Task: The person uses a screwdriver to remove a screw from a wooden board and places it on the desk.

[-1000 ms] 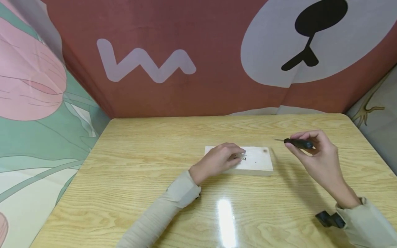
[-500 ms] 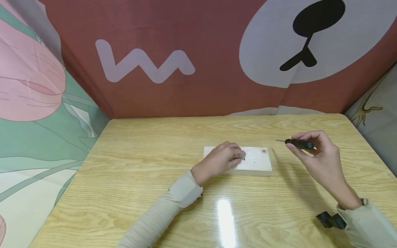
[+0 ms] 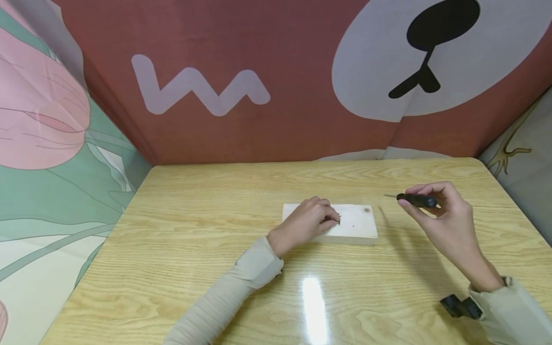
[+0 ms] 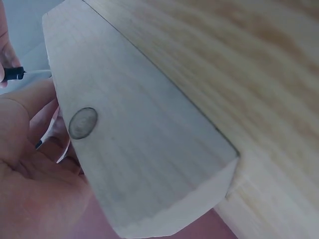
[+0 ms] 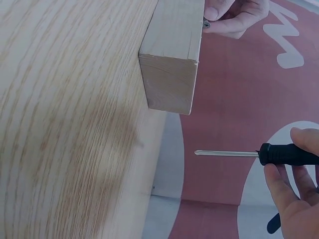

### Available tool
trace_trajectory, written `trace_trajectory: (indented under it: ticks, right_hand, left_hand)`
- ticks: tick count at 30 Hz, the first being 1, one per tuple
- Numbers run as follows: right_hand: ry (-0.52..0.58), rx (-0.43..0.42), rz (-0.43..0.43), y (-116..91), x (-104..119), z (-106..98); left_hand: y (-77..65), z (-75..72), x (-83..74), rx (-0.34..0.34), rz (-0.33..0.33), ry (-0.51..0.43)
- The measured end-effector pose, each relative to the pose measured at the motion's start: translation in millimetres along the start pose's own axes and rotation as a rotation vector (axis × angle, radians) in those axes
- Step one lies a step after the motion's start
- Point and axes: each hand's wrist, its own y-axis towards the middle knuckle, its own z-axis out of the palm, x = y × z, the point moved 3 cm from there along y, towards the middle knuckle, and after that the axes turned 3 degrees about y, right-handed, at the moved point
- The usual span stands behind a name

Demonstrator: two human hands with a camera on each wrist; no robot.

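Note:
On the table lies a pale wooden block (image 3: 355, 225), with a few small dark spots on its top face. My left hand (image 3: 304, 221) is over the block's left half and pinches a small screw between thumb and fingers. Only the cross-slotted head of that screw (image 5: 207, 23) shows clearly, in the right wrist view; fingers cover most of the rest. To the right, my right hand (image 3: 453, 225) holds a screwdriver (image 3: 416, 199) by its black handle in the air. Its metal shaft (image 5: 227, 153) points left, apart from the block.
Wood-grain table (image 3: 207, 206) surrounds the block on all sides. Printed cloth (image 3: 241, 134) hangs behind the table and at its sides. A black device (image 3: 460, 306) sits by the right sleeve. A round knot (image 4: 83, 123) marks one side of the block.
My left fingers have drawn together around the screw, whose shaft showed earlier and is now mostly covered. The right hand and screwdriver have barely moved.

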Motion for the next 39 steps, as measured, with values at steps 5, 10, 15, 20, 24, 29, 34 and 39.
trace_trajectory:
  ticks: [5,10,15,20,24,29,34,39]
  right_hand:
    - [0.005,0.002,-0.007,0,0,0]
    - [-0.001,0.002,0.001,0,0,1]
    - [-0.008,-0.006,0.015,0,-1,1]
    - [-0.040,-0.028,0.019,0,-2,1]
    - [-0.078,-0.043,0.028,0,-3,-1]
    - [-0.067,-0.044,0.053,0,-8,-2]
    - [-0.063,-0.051,0.050,1,-12,-3]
    - [-0.064,-0.069,0.041,2,-15,-4]
  left_hand:
    - [-0.1,1.0,0.9,-0.002,-0.015,-0.020]
    - [-0.5,0.7,2.9,0.009,-0.060,-0.074]
    - [-1.4,-0.7,5.0,0.002,-0.092,-0.116]
    - [-3.6,-1.2,9.7,-0.044,-0.100,-0.115]
    - [-6.4,-3.8,12.8,-0.080,-0.095,-0.102]
    - [-10.4,-7.8,17.1,-0.087,-0.108,-0.109]
    - [-16.4,-12.3,24.6,-0.085,-0.145,-0.143]
    - [-23.5,-16.5,33.7,-0.111,-0.164,-0.158]
